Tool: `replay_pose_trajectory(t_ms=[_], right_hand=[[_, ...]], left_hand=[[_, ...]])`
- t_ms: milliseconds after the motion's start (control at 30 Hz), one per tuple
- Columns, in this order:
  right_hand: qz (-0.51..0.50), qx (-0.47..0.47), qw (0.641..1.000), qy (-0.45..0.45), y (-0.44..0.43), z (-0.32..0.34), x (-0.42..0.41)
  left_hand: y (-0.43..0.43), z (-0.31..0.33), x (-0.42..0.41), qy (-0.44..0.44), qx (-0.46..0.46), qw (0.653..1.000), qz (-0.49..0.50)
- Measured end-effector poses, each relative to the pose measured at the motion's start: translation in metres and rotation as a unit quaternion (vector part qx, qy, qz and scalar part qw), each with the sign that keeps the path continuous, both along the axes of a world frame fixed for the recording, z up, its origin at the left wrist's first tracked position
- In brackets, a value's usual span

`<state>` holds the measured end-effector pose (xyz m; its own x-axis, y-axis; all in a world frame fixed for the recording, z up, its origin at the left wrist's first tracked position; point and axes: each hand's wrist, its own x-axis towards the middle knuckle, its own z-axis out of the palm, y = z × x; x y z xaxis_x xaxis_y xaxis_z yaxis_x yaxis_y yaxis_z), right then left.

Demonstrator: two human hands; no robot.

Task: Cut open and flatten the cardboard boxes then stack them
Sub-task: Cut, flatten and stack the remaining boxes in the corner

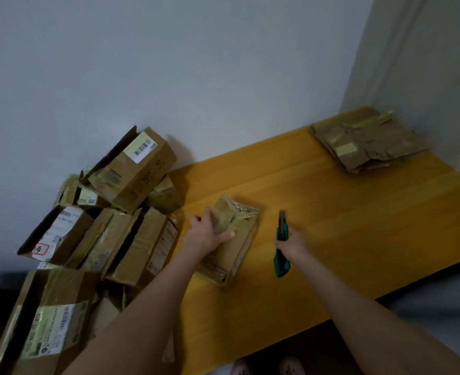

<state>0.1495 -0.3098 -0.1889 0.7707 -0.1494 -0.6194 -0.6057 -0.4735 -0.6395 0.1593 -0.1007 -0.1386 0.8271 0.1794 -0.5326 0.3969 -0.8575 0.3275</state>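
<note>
Lengthwise, near edge to far, small box (234,253) on table (358,226), left hand (209,234) gripping its far end; right hand (291,240) curled round knife (281,247) alongside; bare wood rightward; flattened stack (367,142) at far corner.

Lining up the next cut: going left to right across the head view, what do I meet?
From the left: pile of uncut boxes → left hand holding the small box → green utility knife gripped in the right hand → stack of flattened cardboard at the far right of the table.
</note>
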Motion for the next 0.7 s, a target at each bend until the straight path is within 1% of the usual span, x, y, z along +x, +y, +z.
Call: replay_pose_trajectory(t_ms=[100, 233, 300, 333, 367, 400, 433, 467, 500, 567, 633, 700], right_hand=[[0.033, -0.063, 0.997, 0.016, 0.001, -0.018, 0.005], [0.104, -0.135, 0.985, 0.036, -0.007, -0.024, 0.008], [0.144, -0.197, 0.97, 0.017, -0.01, -0.017, 0.01], [0.151, -0.223, 0.963, -0.013, -0.009, -0.011, 0.012], [0.148, -0.221, 0.963, -0.051, -0.006, -0.003, 0.014], [0.144, -0.187, 0.968, -0.08, 0.0, 0.006, 0.016], [0.142, -0.135, 0.977, -0.087, 0.008, 0.015, 0.017], [0.153, -0.086, 0.982, -0.069, 0.018, 0.024, 0.016], [0.176, -0.06, 0.982, -0.037, 0.027, 0.031, 0.013], [0.218, -0.056, 0.974, 0.0, 0.042, 0.035, 0.007], [0.214, -0.079, 0.974, -0.004, 0.049, 0.035, 0.002], [0.214, -0.135, 0.967, -0.027, 0.054, 0.034, -0.001]], left_hand=[[0.012, -0.008, -0.01, 0.006, -0.02, 1.0, 0.0], [0.007, -0.013, -0.022, -0.021, -0.016, 1.0, 0.016], [-0.001, -0.012, -0.026, -0.028, -0.011, 0.999, 0.036], [-0.005, -0.011, -0.027, -0.025, -0.012, 0.999, 0.047], [-0.009, -0.01, -0.028, -0.02, -0.014, 0.998, 0.056], [-0.013, -0.009, -0.029, -0.015, -0.015, 0.998, 0.062], [-0.017, -0.007, -0.03, -0.01, -0.011, 0.998, 0.063], [-0.021, -0.005, -0.031, -0.006, -0.003, 0.998, 0.06], [-0.023, -0.004, -0.032, -0.006, 0.011, 0.999, 0.051], [-0.028, -0.003, -0.036, -0.01, 0.047, 0.999, 0.02], [-0.029, -0.003, -0.038, -0.007, 0.1, 0.995, -0.017], [-0.028, -0.002, -0.039, -0.008, 0.165, 0.985, -0.043]])
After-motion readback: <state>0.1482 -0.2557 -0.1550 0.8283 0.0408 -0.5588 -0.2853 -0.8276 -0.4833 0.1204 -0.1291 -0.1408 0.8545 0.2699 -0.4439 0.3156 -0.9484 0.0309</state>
